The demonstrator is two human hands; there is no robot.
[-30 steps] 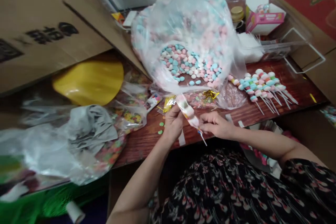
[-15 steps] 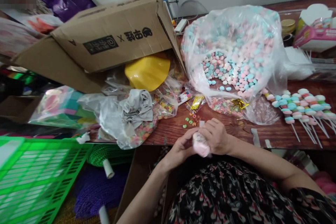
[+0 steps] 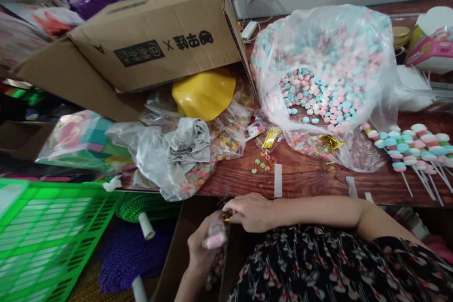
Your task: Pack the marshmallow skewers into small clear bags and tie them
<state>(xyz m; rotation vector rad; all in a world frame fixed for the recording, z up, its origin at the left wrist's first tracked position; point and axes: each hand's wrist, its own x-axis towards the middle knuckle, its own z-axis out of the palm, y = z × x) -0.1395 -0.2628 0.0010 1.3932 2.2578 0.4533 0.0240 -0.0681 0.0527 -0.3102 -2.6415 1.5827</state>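
Observation:
Just below the table's front edge, my left hand [image 3: 202,246] is closed around a wrapped marshmallow skewer [image 3: 215,240]; its pink end shows through the clear wrap. My right hand [image 3: 252,212] meets it from the right, fingertips pinched at a small gold twist tie [image 3: 225,217] by the upper end of the wrap. The fingers partly cover the tie, and motion blurs the left hand. On the table, a small packet of gold twist ties [image 3: 271,138] lies beyond the right hand. Several loose candy rings [image 3: 261,165] are near it.
A large clear bag of pastel marshmallows [image 3: 329,56] stands at the back. To the right lie several marshmallow skewers [image 3: 419,146]. A cardboard box [image 3: 170,42] leans over a yellow sheet [image 3: 205,96] and bags at left. A green crate [image 3: 46,231] is at lower left.
Both hands have moved left and down with the wrapped skewer, off the table's edge. The right hand has shifted to its upper end, where the gold tie now shows. The view has shifted slightly.

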